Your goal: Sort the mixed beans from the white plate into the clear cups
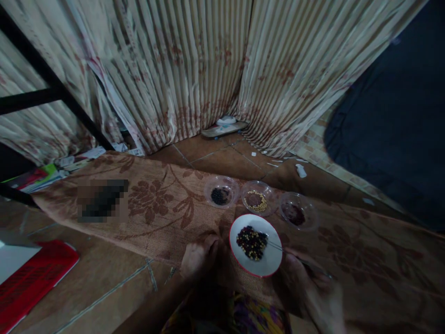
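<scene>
A white bowl [224, 241] with a red rim holds a mix of dark, reddish and yellow beans or seeds [252, 243]. Metal tweezers [275, 245] reach over the bowl's right side, their tips at the mix. My right hand [309, 280] is closed around them. To the bowl's left, my left hand [200, 255] rests curled on the cloth, with nothing visible in it. Behind the bowl stand three clear plastic cups: the left cup [229, 180] has black seeds, the middle cup [267, 187] yellow ones, the right cup [309, 204] dark red ones.
A brown flowered cloth [149, 232] covers the long, low surface. On its left part lies a blurred-out dark object [104, 199]. Striped curtains [194, 69] hang beyond, with a skateboard [224, 130] on the tiled floor. A red and white box [38, 273] is at lower left.
</scene>
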A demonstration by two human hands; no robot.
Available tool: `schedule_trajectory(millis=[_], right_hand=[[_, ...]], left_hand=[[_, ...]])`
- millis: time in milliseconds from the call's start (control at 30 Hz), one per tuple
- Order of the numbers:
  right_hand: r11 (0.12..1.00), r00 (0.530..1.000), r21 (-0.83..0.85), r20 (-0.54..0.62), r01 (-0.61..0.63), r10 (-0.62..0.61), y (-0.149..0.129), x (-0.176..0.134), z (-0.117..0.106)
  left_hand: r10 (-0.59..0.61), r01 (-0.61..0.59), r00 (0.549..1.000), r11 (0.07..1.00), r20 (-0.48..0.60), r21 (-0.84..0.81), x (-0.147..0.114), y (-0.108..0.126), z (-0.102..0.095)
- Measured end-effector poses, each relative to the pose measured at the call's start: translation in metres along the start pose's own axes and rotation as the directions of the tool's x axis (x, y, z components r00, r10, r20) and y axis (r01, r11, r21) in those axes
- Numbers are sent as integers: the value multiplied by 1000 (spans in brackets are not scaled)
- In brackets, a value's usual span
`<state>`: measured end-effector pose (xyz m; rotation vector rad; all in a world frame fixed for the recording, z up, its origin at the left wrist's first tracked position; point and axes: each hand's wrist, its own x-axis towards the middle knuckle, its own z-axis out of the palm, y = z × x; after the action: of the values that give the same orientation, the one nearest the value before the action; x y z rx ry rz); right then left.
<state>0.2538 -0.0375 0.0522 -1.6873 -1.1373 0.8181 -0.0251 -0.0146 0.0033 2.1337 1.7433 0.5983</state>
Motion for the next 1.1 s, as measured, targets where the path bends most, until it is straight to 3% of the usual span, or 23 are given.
schedule_trajectory(millis=[100, 267, 367, 433, 567, 767, 900, 1000, 1100], right_hand=[[997, 996, 1, -38, 79, -79, -29, 21, 19], [949, 957, 132, 8, 285, -289, -76, 66, 78], [914, 934, 227, 43, 336, -354, -86, 83, 105], [911, 936, 242, 31, 333, -350, -85, 86, 109], [946, 963, 182, -26, 269, -268, -77, 72, 86], [985, 985, 170, -173, 2, 28, -38, 36, 33], [949, 972, 273, -128, -157, 197, -5, 10, 10], [971, 983, 172, -55, -165, 176, 13, -4, 1], [999, 999, 19, 6, -50, 49, 22, -9, 0]], left_hand=[[-1, 1, 1000, 1000, 0, -8, 0, 0, 0], [28, -28, 999, 999, -30, -27, 0, 0, 0], [28, -30, 998, 999, -49, -36, 0, 0, 0], [23, -25, 998, 999, -56, -46, 0, 0, 0], [30, -33, 998, 998, -59, -51, 0, -1, 1], [14, -16, 999, 999, -31, -48, 1, -2, 1], [-5, 5, 1000, 1000, -10, -9, 1, -3, 2], [-39, 39, 999, 999, 0, 35, 0, -5, 4], [-55, 55, 998, 997, 3, 58, 0, -6, 6]])
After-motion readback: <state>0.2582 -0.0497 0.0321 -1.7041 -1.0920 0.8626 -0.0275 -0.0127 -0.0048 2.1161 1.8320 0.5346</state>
